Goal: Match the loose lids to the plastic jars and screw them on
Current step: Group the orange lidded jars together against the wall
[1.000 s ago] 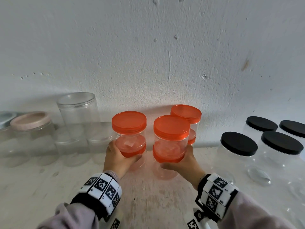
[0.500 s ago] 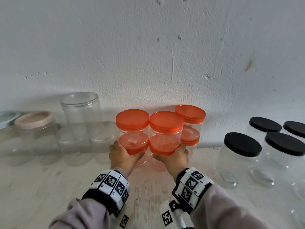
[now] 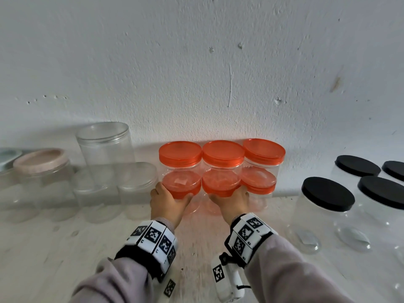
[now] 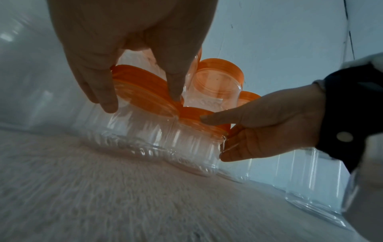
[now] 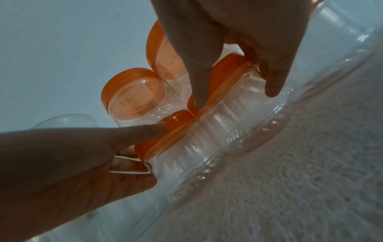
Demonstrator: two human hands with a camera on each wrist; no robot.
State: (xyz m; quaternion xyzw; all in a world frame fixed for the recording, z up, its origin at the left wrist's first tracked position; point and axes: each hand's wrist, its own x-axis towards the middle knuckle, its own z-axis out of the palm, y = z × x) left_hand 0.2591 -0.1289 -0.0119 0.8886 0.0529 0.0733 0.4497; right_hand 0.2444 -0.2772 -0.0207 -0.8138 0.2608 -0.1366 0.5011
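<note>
Three stacks of clear jars with orange lids stand in a row against the wall, touching side by side. My left hand (image 3: 169,201) grips the lower jar of the left stack (image 3: 180,169) at its orange lid. In the left wrist view, that hand (image 4: 142,100) has thumb and fingers curled round the lid. My right hand (image 3: 229,200) grips the lower jar of the middle stack (image 3: 223,169) the same way. The right wrist view shows this hand (image 5: 235,98) with its fingers on the lid rim. Nothing holds the right stack (image 3: 264,165). Both held stacks stand on the table (image 3: 207,241).
At the left are clear-lidded jars (image 3: 105,149) and a pink-lidded jar (image 3: 40,162). Several larger black-lidded jars (image 3: 328,195) stand at the right. The white wall (image 3: 218,73) rises directly behind the orange stacks.
My right hand has slid the middle stack left and back until it touches the left stack. My left hand has pushed its stack back to the wall.
</note>
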